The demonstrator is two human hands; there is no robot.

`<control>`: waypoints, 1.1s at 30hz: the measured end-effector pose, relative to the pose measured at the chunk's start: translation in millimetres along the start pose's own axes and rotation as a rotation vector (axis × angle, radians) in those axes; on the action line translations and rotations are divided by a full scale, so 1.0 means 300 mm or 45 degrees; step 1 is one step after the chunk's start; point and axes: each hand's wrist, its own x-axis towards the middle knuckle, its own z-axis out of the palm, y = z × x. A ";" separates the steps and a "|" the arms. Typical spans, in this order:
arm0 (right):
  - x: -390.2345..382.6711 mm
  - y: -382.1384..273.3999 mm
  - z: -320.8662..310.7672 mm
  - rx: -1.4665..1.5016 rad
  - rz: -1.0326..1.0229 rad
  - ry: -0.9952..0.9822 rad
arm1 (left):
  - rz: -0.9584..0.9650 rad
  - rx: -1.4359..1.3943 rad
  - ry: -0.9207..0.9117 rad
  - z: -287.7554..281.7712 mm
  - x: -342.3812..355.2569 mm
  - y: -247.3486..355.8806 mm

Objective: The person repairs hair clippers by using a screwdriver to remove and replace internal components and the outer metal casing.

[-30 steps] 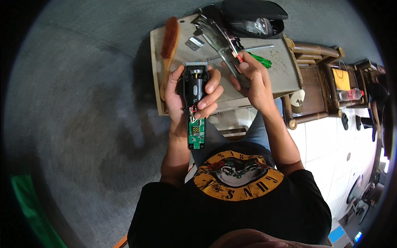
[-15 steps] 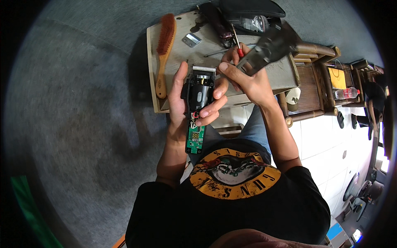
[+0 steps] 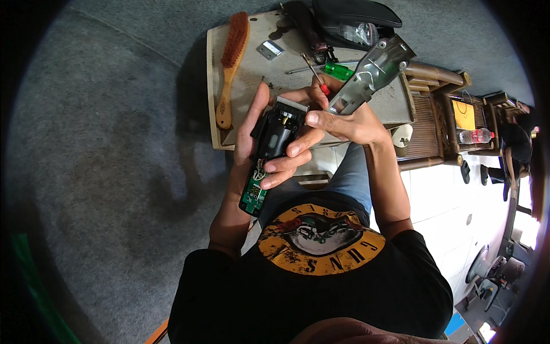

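Note:
My left hand (image 3: 245,137) is closed around a hair clipper (image 3: 275,136) whose casing is off. Its toothed blade points up and away, and a green circuit board (image 3: 252,196) with wires is bare at the lower end. Between the fingers of my right hand (image 3: 362,125) is the clipper's grey housing cover (image 3: 378,67), hollow inner side showing. The same hand also holds a small screwdriver (image 3: 324,89) with a red handle, shaft pointing up. My right thumb and fingers are close beside the blade end; whether they touch it I cannot tell.
The small table (image 3: 213,86) carries a wooden-handled brush (image 3: 226,86), a loose clipper blade (image 3: 270,50), a green-handled screwdriver (image 3: 339,71), a second dark clipper (image 3: 305,26) and an open black case (image 3: 358,17). Bamboo furniture (image 3: 421,120) and a bottle (image 3: 476,136) are to the right.
The clipper has tilted, its blade end swinging right toward my right hand. The housing cover has turned to show its inside, uncovering the green screwdriver handle.

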 end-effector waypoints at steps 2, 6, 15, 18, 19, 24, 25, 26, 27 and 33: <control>-0.013 -0.020 -0.007 0.123 0.254 -0.041 | 0.045 -0.002 0.002 -0.008 -0.001 -0.012; -0.008 -0.004 -0.014 0.166 0.140 -0.106 | 0.079 0.029 -0.048 -0.017 0.003 -0.036; 0.001 0.028 0.000 0.446 0.051 0.158 | 0.277 0.749 0.602 0.006 -0.068 -0.081; 0.005 0.053 -0.001 0.329 0.006 0.252 | 0.286 0.981 0.685 0.015 -0.081 -0.089; 0.005 0.055 0.005 0.305 -0.014 0.247 | 0.295 1.087 0.757 0.032 -0.071 -0.102; 0.028 0.049 0.024 0.175 -0.125 0.310 | 0.332 1.462 0.992 0.092 -0.030 -0.151; 0.028 0.047 0.024 0.171 -0.121 0.308 | 0.355 1.415 0.986 0.089 -0.031 -0.154; 0.028 0.047 0.027 0.172 -0.120 0.309 | 0.355 1.419 0.986 0.087 -0.032 -0.154; 0.033 0.046 0.032 0.194 -0.099 0.345 | 0.354 1.423 0.985 0.085 -0.030 -0.154; 0.088 0.001 0.068 0.402 0.092 0.580 | 0.333 1.501 1.014 0.086 -0.037 -0.165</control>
